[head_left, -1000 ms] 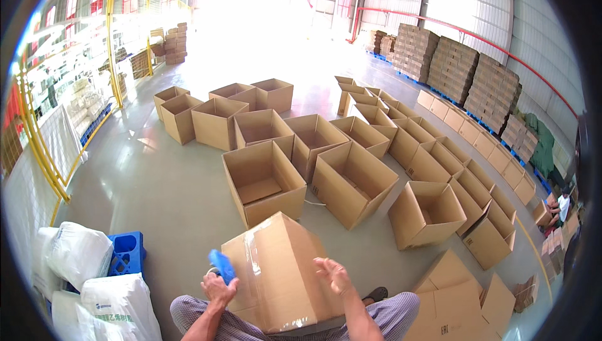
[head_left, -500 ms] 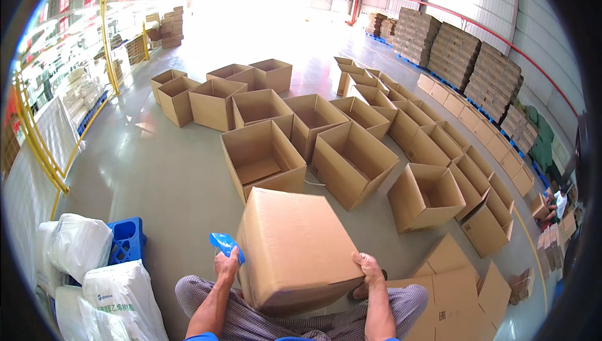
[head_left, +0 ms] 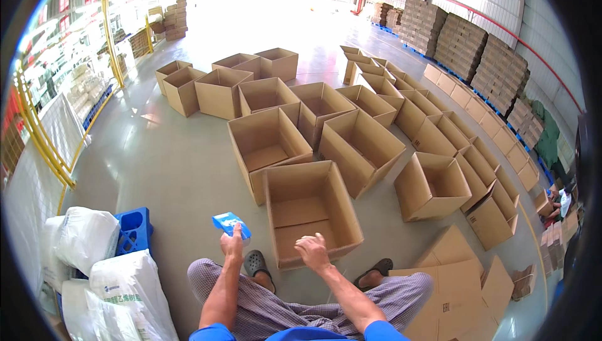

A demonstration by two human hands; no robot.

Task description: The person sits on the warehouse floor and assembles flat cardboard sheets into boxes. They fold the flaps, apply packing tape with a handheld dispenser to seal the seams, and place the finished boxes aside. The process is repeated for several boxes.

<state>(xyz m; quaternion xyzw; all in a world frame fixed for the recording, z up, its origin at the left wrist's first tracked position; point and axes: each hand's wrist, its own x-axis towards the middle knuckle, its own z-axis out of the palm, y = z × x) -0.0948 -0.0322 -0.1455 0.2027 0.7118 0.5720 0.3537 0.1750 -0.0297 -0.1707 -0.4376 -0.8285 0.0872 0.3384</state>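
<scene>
In front of my feet, an open cardboard box stands on the floor with its hollow facing up. My left hand is closed around a blue tape dispenser, held to the left of this box. Over the box's near side hovers my right hand, fingers loosely bent and apart, with nothing in it. Whether it touches the cardboard I cannot tell. Another open box stands just behind, against the far side of the near one.
Several open boxes spread ahead and to the right. Flattened cardboard lies by my right knee. White sacks and a blue pallet are at left. Far right, a person sits near stacked cartons.
The box between my hands has been turned over, its open side now up, and set down on the floor farther from me. My right hand has let go of it.
</scene>
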